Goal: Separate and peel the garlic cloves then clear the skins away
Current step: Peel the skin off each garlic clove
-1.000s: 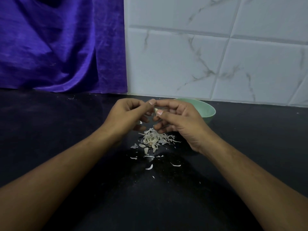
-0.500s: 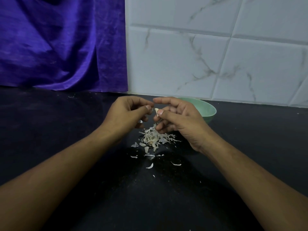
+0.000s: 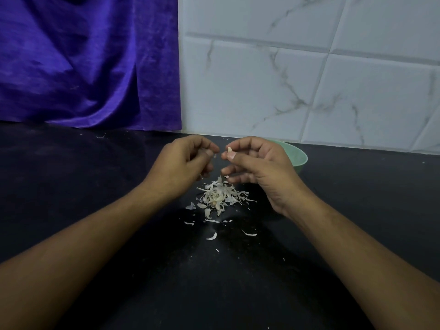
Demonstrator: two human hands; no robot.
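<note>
Peeling looked well along but unfinished: our right hand (image 3: 259, 165) pinched one garlic clove (image 3: 230, 150) between thumb and forefinger, its pale tip showing above the thumb. Our left hand (image 3: 183, 163), just beside the right, had its thumb pressed to a curled forefinger; we could not tell whether a sliver of skin sat between them. Directly beneath both hands lay one heap of skins (image 3: 220, 195) on the counter (image 3: 95, 186), with about six loose flakes (image 3: 211, 236) nearer our wrists, so clearing was not yet done. One green bowl (image 3: 300, 158) stood just behind the right hand, its inside hidden, so we could not count finished cloves. A pale lump in the heap may have been another clove.
</note>
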